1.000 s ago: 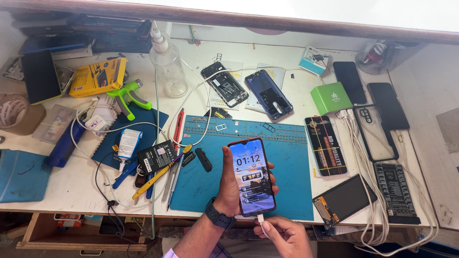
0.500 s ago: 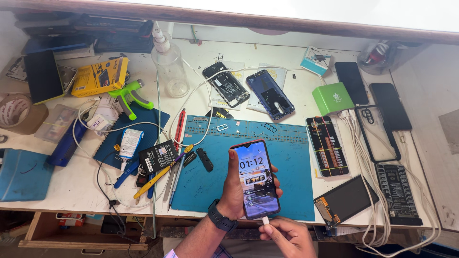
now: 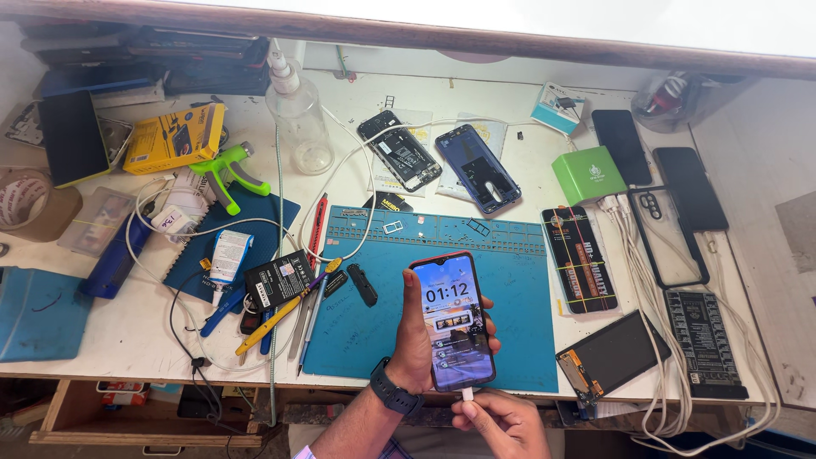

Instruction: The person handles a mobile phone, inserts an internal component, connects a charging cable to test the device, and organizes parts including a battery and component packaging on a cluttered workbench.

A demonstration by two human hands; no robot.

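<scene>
Both hands work one lit smartphone (image 3: 451, 321), held just above the blue mat (image 3: 510, 289) at the near edge of the surface: left hand (image 3: 422, 340) wraps it from behind, fingers closed round its sides w/ screen facing up so it's readable. Right hand (image 3: 501, 421) pinches a white plug (image 3: 467, 393) at the phone's bottom port, fingers closed on it; opened phones (image 3: 399, 151) and tools lie farther back, within reach.

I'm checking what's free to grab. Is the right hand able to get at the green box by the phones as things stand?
Probably not right away: the right hand pinches a white plug at the lit phone. The path across the table to the green box looks open.
</scene>
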